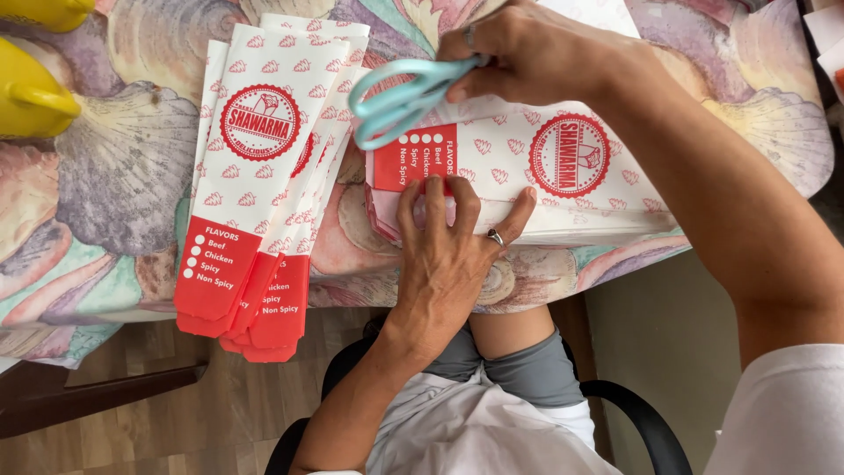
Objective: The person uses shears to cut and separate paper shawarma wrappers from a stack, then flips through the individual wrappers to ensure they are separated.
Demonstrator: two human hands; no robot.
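While the left hand [444,264] pins a paper sleeve [519,167] beside the stack [255,185], the right hand [527,53] grips closed pale-blue scissors [400,101], apparently mid-trim

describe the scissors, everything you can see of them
The scissors have pale turquoise, plastic-looking loop handles that point left over the table. The right hand grips them from above, so the blades are hidden. They hover above the red end of a white and red paper sleeve pressed down by the left hand.

Shell-print table [114,176] bears paper sleeves [255,176], yellow objects [26,97].
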